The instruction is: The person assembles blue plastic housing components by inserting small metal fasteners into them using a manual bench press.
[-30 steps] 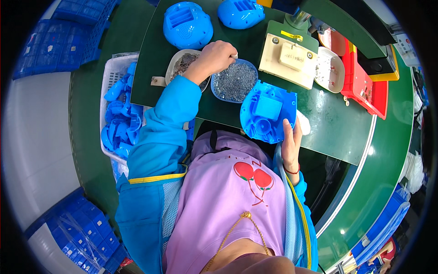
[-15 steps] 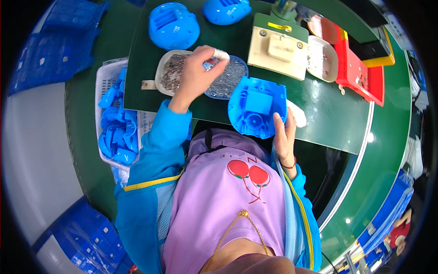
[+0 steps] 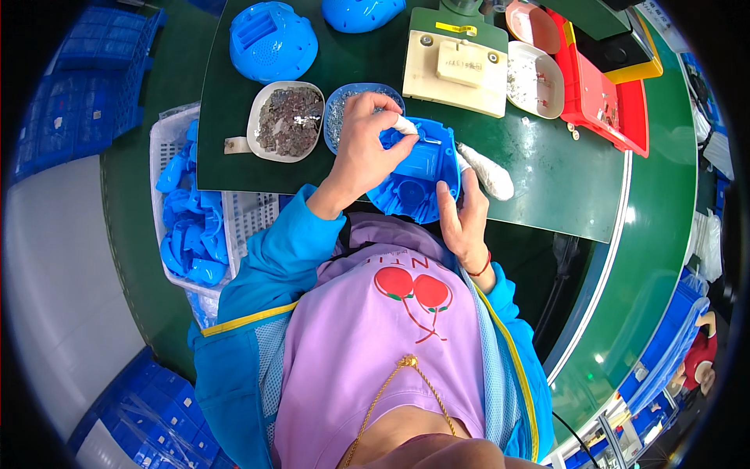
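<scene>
A blue plastic housing half [image 3: 412,168], its hollow inside facing up, is at the near edge of the table. My right hand [image 3: 466,219] grips its right side with fingers and thumb. Over its far part is my left hand [image 3: 366,148], thumb and a white-wrapped finger pinched together. A small shiny sliver shows by those fingertips; its kind is too small to tell. Beyond the left hand sits a blue tray [image 3: 337,109] of small silvery metal pieces. A white-wrapped, pointed object [image 3: 491,173] lies beside my right fingers; whether they touch it is unclear.
Left of the blue tray stands a white tray [image 3: 253,125] of brownish small parts. Two closed blue housings [image 3: 273,51] are behind. A cream fixture block [image 3: 422,82], a white dish [image 3: 556,86] and a red bin [image 3: 582,102] stand right. A white crate [image 3: 162,148] holds blue parts.
My left hand has moved right, from above the trays of small parts to the inside of the blue housing. My right hand keeps its hold. The whole view has shifted slightly.
</scene>
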Demonstrator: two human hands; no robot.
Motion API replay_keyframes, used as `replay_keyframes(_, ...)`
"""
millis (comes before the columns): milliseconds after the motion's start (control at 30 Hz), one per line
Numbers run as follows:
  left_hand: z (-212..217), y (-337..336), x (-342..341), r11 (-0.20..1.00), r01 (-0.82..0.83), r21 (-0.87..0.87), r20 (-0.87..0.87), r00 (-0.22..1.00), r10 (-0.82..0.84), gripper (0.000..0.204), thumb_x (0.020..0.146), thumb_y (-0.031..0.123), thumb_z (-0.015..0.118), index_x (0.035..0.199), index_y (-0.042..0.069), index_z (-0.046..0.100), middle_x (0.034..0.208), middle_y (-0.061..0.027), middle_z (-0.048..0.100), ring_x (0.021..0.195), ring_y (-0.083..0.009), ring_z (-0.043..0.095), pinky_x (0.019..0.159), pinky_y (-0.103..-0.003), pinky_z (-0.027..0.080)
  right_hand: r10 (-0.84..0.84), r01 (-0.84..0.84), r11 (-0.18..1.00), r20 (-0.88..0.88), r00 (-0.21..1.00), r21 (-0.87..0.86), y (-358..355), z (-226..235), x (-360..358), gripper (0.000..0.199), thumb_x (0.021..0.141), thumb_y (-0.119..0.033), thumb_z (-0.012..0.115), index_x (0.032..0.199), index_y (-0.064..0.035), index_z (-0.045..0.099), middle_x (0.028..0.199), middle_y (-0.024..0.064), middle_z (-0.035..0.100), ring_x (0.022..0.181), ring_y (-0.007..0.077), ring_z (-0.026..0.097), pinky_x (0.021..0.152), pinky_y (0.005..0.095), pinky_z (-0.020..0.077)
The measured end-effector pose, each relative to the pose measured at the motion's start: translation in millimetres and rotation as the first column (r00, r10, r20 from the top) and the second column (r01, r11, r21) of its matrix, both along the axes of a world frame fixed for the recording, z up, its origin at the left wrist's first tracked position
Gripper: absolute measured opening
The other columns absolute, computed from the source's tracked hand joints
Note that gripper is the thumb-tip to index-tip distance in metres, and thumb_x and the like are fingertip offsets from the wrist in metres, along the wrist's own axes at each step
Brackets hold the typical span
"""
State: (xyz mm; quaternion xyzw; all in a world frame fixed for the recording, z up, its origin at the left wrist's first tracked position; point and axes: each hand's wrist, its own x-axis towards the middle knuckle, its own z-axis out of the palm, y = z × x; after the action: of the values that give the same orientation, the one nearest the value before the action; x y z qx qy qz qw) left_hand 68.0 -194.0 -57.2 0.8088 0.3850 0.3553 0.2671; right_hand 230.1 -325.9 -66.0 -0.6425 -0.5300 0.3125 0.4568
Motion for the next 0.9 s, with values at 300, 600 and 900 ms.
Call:
replay_keyframes(300,10,7,-3,0.972,0.082,-0.218,0.041,0.996,-0.075,0.024,0.074,0.007,0.082,0.095,0.007,0.07,0.103,-0.0073,0.061,0.103,-0.0248,0.059,0.089,-0.035,0.047,-0.011,-0.005,0.991,0.113,0.994,0.135,-3,-2,-1,0.044,0.091,-0.014,0.064,0.128,0.0073,0.053,0.092,0.0241,0.064,0.075,0.0337,0.068,0.068,0.0376,0.0539)
replay_keyframes(600,18,12,0,0.621,0.267,-0.737,0.287,0.955,-0.069,0.025,0.086,0.006,0.074,0.11,0.001,0.066,0.102,-0.0041,0.068,0.097,-0.0112,0.063,0.085,-0.026,0.052,-0.033,-0.02,0.966,0.2,0.979,0.258,0,-2,4,0.044,0.09,-0.012,0.063,0.129,0.0071,0.053,0.099,0.0255,0.065,0.084,0.0359,0.069,0.075,0.0386,0.0547)
replay_keyframes(900,28,8,-18,0.564,0.333,-0.756,0.375,0.926,-0.044,0.047,0.09,0.017,0.072,0.131,0.001,0.056,0.119,-0.0091,0.064,0.111,-0.0147,0.059,0.09,-0.028,0.05,-0.164,0.178,0.984,-0.335,0.928,0.012,-1,5,11,0.032,0.099,-0.015,0.053,0.123,0.0057,0.056,0.105,0.0111,0.063,0.094,0.0171,0.057,0.084,0.0318,0.0456)
